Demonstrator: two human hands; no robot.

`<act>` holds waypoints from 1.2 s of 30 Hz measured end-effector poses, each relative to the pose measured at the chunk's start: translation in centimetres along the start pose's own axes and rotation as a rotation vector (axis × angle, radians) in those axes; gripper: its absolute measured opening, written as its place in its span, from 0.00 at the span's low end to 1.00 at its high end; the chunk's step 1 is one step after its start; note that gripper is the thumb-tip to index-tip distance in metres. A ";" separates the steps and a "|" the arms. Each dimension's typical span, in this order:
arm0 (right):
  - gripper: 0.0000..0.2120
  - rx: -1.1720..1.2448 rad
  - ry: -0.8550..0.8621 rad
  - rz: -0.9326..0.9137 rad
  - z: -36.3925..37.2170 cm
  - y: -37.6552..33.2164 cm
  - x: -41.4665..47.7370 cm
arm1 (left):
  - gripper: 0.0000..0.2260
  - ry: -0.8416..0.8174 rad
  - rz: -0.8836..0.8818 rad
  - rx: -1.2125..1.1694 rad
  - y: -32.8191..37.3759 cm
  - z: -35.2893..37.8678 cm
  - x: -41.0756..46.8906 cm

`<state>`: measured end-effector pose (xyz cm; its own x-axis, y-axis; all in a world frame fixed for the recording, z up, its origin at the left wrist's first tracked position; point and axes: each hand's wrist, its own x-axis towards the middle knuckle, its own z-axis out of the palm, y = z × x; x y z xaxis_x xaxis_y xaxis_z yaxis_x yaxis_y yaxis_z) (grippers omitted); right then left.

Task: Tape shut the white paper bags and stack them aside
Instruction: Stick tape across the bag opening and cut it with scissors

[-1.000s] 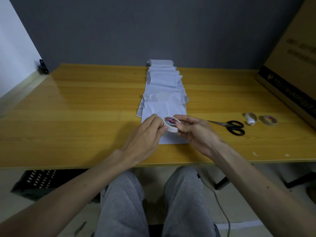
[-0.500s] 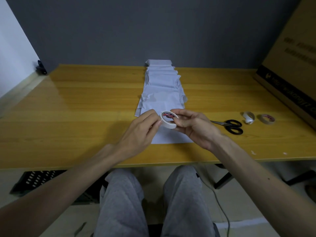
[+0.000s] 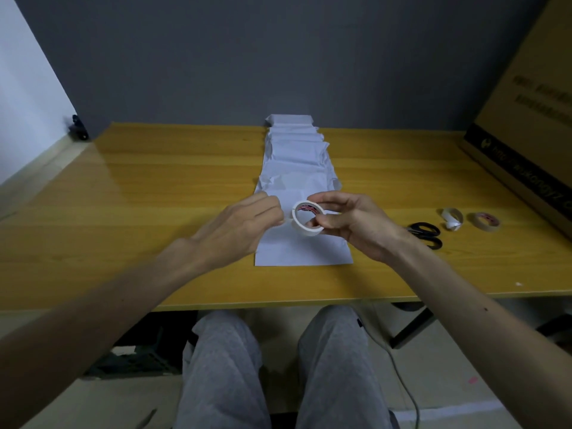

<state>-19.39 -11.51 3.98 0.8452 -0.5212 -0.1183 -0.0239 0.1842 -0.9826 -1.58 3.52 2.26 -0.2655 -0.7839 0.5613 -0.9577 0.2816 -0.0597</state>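
The tape roll [image 3: 302, 228] tilts more hole-up than before, over the white paper bags [image 3: 294, 168]; right hand [image 3: 359, 224] grips it; left hand [image 3: 244, 224] at its rim, grasp impossible to tell

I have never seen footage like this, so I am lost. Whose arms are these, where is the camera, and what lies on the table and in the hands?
No machine here: a person sits at a wooden table, and the one camera, worn on their head, looks down at their arms. The right hand holds a tape roll; the left hand has its fingertips at the roll's edge. White paper bags lie overlapping in a row beneath. To the right lie scissors, a white roll, a brownish roll and a cardboard box.
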 end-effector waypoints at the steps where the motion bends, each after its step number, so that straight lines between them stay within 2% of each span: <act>1: 0.15 -0.041 0.030 -0.030 -0.1 0.1 0.0 | 0.08 0.011 -0.008 0.018 -0.5 0.1 -0.4; 3: 0.15 -0.113 0.098 -0.105 -0.7 0.3 -0.1 | 0.07 0.058 -0.117 -0.026 -1.4 0.0 -1.4; 5: 0.17 -0.096 0.117 -0.169 -1.3 0.4 -0.2 | 0.11 0.115 -0.391 -0.197 -1.2 -0.1 -2.0; 7: 0.21 -0.112 0.094 -0.224 -1.2 0.4 -0.1 | 0.14 0.109 -0.779 -0.503 0.3 -0.2 -1.6; 9: 0.22 -0.177 0.075 -0.256 -0.4 0.5 0.1 | 0.16 0.063 -1.106 -0.943 1.8 0.1 -0.4; 11: 0.20 -0.231 0.076 -0.264 0.5 0.7 0.2 | 0.18 0.044 -1.268 -1.242 2.7 0.3 0.6; 15: 0.18 -0.245 0.117 -0.260 1.1 1.1 0.2 | 0.17 -0.045 -1.380 -1.480 2.9 0.5 1.0; 18: 0.18 -0.248 0.111 -0.259 1.3 1.4 0.1 | 0.14 -0.084 -1.408 -1.515 3.1 0.6 1.2; 25: 0.18 -0.280 0.089 -0.282 1.9 1.1 0.2 | 0.10 -0.065 -1.371 -1.308 2.8 0.6 1.7; 29: 0.17 -0.331 0.109 -0.288 1.9 1.2 0.3 | 0.06 0.048 -1.385 -1.156 2.1 0.8 1.2; 32: 0.16 -0.406 0.140 -0.289 2.1 1.6 0.5 | 0.06 0.114 -1.363 -0.968 2.1 1.0 0.8; 36: 0.17 -0.559 0.118 -0.308 2.1 1.4 1.0 | 0.06 0.184 -1.351 -0.864 2.2 1.1 0.3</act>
<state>-17.49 -10.05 2.82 0.7945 -0.5745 0.1969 -0.0913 -0.4335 -0.8965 -3.91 3.34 1.41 0.7548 -0.6491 -0.0948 -0.1061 -0.2634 0.9588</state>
